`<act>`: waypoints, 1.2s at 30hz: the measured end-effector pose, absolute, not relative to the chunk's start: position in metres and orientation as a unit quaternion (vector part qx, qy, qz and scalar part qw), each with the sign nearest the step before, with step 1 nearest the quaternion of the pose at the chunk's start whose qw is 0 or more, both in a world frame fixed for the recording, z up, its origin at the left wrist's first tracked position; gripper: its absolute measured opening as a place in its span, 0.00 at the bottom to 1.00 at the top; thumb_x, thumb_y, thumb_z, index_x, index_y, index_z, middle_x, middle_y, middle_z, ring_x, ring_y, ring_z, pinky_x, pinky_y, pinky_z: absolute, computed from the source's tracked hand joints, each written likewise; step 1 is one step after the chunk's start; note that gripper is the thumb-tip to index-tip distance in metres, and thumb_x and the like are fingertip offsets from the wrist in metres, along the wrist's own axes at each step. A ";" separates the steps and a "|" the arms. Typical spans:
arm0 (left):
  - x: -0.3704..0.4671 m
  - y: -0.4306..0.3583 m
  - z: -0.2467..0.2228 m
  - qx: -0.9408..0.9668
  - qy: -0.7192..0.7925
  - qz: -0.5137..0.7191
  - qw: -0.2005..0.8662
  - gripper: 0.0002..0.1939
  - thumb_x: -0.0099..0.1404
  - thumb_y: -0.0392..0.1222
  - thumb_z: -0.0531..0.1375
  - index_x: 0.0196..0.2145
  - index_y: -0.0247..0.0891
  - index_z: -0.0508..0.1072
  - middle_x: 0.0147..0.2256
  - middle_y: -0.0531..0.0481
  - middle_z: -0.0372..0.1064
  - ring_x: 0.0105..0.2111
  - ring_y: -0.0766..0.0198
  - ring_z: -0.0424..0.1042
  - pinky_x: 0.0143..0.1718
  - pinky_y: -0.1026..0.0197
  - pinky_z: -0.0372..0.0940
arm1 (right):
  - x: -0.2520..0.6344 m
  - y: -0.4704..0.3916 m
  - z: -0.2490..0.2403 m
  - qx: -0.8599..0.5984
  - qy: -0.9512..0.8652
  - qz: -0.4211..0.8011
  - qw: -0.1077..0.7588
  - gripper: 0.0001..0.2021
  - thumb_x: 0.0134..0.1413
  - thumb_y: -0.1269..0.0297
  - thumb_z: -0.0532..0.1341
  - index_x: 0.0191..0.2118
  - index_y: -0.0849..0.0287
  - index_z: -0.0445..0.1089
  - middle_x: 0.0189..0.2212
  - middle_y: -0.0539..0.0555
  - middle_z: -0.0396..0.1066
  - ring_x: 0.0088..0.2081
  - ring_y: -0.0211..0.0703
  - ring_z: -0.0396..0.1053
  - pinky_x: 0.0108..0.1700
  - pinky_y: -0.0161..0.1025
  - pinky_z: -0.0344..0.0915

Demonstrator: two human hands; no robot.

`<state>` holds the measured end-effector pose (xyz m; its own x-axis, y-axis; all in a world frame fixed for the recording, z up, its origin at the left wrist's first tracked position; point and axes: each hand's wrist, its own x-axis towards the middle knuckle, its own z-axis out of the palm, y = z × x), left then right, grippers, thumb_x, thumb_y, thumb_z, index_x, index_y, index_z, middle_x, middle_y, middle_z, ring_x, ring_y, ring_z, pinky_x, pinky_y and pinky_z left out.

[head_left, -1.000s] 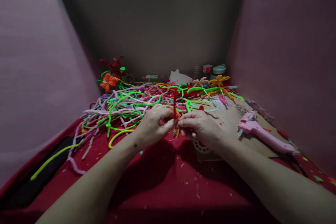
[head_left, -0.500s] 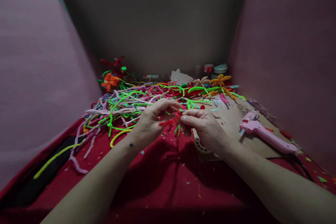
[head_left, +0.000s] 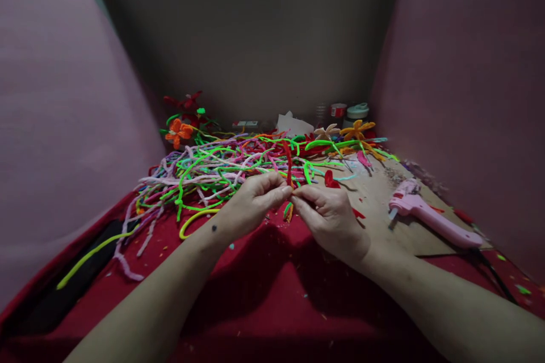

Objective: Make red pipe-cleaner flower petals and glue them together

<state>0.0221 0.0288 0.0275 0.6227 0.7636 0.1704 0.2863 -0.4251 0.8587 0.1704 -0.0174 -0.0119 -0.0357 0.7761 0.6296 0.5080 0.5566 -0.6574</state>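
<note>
A red fuzzy stem (head_left: 289, 164) stands up from between the fingertips of both hands. My left hand (head_left: 259, 198) pinches its lower end between thumb and forefinger. Touching it from the right, my right hand (head_left: 330, 215) is closed in a pinch on the same end. Just right of my fingers a red folded petal shape (head_left: 331, 180) lies on the brown board. A small green and orange piece (head_left: 288, 211) shows below my fingertips.
Many coloured fuzzy stems (head_left: 204, 170) are heaped behind my left hand. A pink glue gun (head_left: 434, 218) lies on the board (head_left: 395, 238) at right. Orange flowers (head_left: 179, 132), a lidded cup (head_left: 357, 113) and white paper (head_left: 293, 125) stand farther back.
The red stem has swung from lying leftward across my left palm to pointing up and away. My left fingers have closed down on it, and both hands sit slightly lower.
</note>
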 end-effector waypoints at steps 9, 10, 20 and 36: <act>0.024 0.033 0.026 0.785 0.364 0.324 0.382 0.09 0.60 0.42 0.54 0.25 0.35 0.63 0.22 0.56 0.57 0.23 0.70 0.57 0.26 0.66 0.54 | 0.170 -0.007 -0.003 -0.411 -0.558 0.483 0.536 0.10 0.49 0.65 0.57 0.21 0.62 0.67 0.17 0.48 0.65 0.19 0.32 0.60 0.24 0.32 0.57; 0.024 0.034 0.025 0.787 0.364 0.326 0.376 0.09 0.60 0.42 0.54 0.25 0.35 0.64 0.22 0.56 0.58 0.23 0.70 0.57 0.26 0.66 0.54 | 0.170 -0.007 -0.003 -0.411 -0.540 0.503 0.535 0.09 0.48 0.64 0.58 0.22 0.62 0.67 0.17 0.48 0.66 0.18 0.32 0.60 0.23 0.32 0.57; 0.021 0.035 0.025 0.842 0.341 0.283 0.307 0.09 0.61 0.40 0.52 0.24 0.35 0.63 0.23 0.56 0.56 0.25 0.70 0.55 0.27 0.66 0.54 | 0.174 -0.009 -0.010 -0.414 -0.714 0.051 0.562 0.11 0.55 0.69 0.55 0.43 0.59 0.71 0.38 0.55 0.72 0.40 0.43 0.66 0.44 0.41 0.62; 0.022 0.034 0.024 0.811 0.366 0.272 0.367 0.09 0.61 0.41 0.53 0.25 0.34 0.64 0.22 0.56 0.57 0.22 0.71 0.56 0.24 0.68 0.53 | 0.184 -0.002 0.005 -0.486 -0.592 0.472 0.437 0.05 0.41 0.66 0.62 0.24 0.62 0.73 0.18 0.48 0.67 0.20 0.33 0.58 0.24 0.34 0.53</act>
<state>0.0217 0.0345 0.0244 0.5849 0.7925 0.1730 0.3938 -0.4639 0.7935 0.1838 -0.0024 0.0048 -0.1462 0.9876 0.0577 0.1629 0.0815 -0.9833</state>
